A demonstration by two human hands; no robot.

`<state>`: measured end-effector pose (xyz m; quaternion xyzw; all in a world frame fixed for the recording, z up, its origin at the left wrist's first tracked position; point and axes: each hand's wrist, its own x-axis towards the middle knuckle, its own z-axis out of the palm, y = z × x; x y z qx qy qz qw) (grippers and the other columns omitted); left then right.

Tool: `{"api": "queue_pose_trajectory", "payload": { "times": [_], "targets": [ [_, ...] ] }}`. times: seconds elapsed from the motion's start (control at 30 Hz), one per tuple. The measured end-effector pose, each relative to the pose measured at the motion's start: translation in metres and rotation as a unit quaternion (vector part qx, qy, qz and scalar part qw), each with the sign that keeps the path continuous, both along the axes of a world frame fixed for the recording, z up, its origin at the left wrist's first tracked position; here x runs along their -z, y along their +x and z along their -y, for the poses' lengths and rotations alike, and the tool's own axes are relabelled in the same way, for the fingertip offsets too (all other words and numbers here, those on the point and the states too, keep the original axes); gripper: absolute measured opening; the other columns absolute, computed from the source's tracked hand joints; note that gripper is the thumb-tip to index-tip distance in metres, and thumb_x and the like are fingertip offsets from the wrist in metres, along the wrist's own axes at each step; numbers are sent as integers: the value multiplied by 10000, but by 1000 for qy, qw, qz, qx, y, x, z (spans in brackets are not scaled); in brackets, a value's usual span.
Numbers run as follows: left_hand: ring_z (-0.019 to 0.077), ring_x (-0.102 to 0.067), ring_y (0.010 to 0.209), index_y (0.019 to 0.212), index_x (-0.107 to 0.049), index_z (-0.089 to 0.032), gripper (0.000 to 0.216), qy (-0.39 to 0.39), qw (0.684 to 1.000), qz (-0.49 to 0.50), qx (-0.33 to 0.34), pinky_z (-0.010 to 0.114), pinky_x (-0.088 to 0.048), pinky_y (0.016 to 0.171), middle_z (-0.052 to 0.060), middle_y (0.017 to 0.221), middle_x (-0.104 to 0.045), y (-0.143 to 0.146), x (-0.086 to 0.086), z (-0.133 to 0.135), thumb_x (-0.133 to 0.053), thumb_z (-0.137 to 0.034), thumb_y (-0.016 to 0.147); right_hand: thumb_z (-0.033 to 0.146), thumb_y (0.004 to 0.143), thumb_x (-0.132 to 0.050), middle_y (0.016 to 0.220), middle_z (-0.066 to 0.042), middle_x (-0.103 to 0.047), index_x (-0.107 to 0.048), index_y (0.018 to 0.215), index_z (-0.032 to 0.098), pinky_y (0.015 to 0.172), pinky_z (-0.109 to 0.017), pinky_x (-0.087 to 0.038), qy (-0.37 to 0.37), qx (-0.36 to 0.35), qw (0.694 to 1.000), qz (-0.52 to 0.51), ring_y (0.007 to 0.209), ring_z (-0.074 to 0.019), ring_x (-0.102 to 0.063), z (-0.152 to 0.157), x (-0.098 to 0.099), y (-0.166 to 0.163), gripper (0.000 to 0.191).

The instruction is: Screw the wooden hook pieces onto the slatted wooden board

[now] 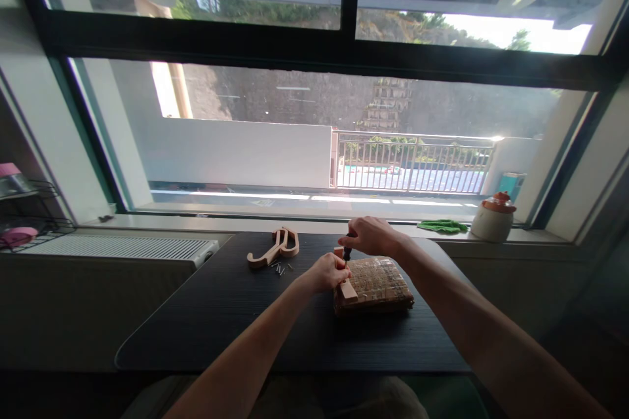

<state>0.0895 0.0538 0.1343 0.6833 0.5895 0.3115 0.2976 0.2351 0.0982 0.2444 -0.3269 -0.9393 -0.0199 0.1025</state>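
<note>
My right hand [373,236] is closed around the dark handle of a screwdriver [347,253], which stands upright with its tip down. At that tip, the fingers of my left hand [327,272] are pinched together over a pale wooden piece [349,291]; what they pinch is hidden. The wooden piece lies along the left edge of a brown block [381,283] with a woven-looking, shiny wrapped surface. To the left on the table, pale wooden hooks [275,249] lie together, and several loose screws [279,268] are scattered just in front of them.
The dark table [206,321] stands against a windowsill [314,226]. On the sill are a green cloth [443,226] and a cream jar [493,221] with an orange-brown lid. A white radiator [122,250] and a wire rack [46,222] with pink items are at left.
</note>
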Motion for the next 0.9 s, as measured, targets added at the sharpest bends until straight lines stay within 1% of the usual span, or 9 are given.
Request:
{"api": "queue_pose_trajectory", "payload": {
  "times": [0.13, 0.2, 0.27, 0.4, 0.47, 0.53, 0.63, 0.77, 0.9],
  "targets": [
    [113, -485, 551, 650, -661, -92, 314, -5, 1000, 0, 4, 220, -339, 506, 21, 594, -582, -1, 3, -2, -533, -378, 678, 406, 738, -553, 861, -26, -656, -635, 1013, 224, 562, -213, -348, -62, -70, 995, -16, 664, -121, -550, -3, -2, 4, 340],
    [110, -482, 541, 669, -662, -91, 329, -9, 1000, 3, 4, 219, -333, 496, 22, 603, -585, -1, 4, -3, -527, -390, 682, 350, 756, -540, 847, -19, -657, -648, 982, 213, 559, -201, -346, -78, -87, 993, -24, 656, -107, -546, -4, -2, 5, 286],
    [109, -481, 537, 676, -662, -91, 337, -12, 1000, 3, 3, 218, -328, 488, 24, 614, -589, -1, 5, -4, -529, -401, 680, 401, 779, -509, 783, -31, -654, -666, 899, 178, 534, -207, -335, -64, -65, 996, -22, 621, -109, -536, -2, 0, 3, 297],
    [106, -468, 526, 656, -657, -90, 337, -9, 1000, -3, -5, 218, -318, 480, 24, 599, -581, -2, 6, -4, -535, -404, 676, 553, 776, -448, 737, -53, -645, -666, 858, 168, 522, -234, -322, -10, -8, 1000, -14, 605, -135, -529, 3, 1, -2, 451],
    [106, -465, 525, 640, -654, -89, 332, -8, 1000, -3, -6, 219, -316, 481, 22, 585, -575, -3, 7, -5, -539, -399, 672, 530, 762, -482, 783, -44, -653, -658, 930, 197, 537, -233, -328, -13, -17, 1000, -9, 637, -139, -540, 4, -1, -2, 413],
    [109, -471, 531, 639, -655, -90, 324, -7, 1000, -2, -5, 220, -320, 487, 21, 581, -575, -3, 9, -6, -545, -394, 666, 431, 754, -528, 854, -23, -658, -635, 1017, 238, 556, -220, -335, -37, -58, 998, -11, 672, -130, -549, 2, -2, -1, 344],
    [110, -473, 534, 647, -657, -91, 327, -6, 1000, 5, -2, 222, -327, 495, 16, 578, -572, -3, 9, -6, -544, -397, 665, 321, 776, -500, 848, -15, -661, -651, 989, 225, 557, -205, -337, -58, -95, 993, -24, 660, -112, -544, 0, -1, 1, 278],
    [102, -457, 515, 631, -641, -87, 339, -5, 1000, 14, 0, 224, -329, 490, 12, 564, -556, -2, 6, -6, -557, -414, 659, 370, 809, -454, 771, -37, -659, -673, 876, 163, 528, -211, -323, -42, -76, 996, -25, 601, -106, -522, 0, 3, 0, 309],
    [101, -458, 509, 653, -618, -86, 356, 27, 998, 53, -21, 225, -329, 478, 13, 570, -538, 1, 3, -7, -552, -434, 679, 415, 823, -424, 755, -52, -656, -662, 850, 161, 523, -221, -314, -7, -46, 999, -14, 610, -121, -533, 1, 6, -5, 348]
  ]
}}
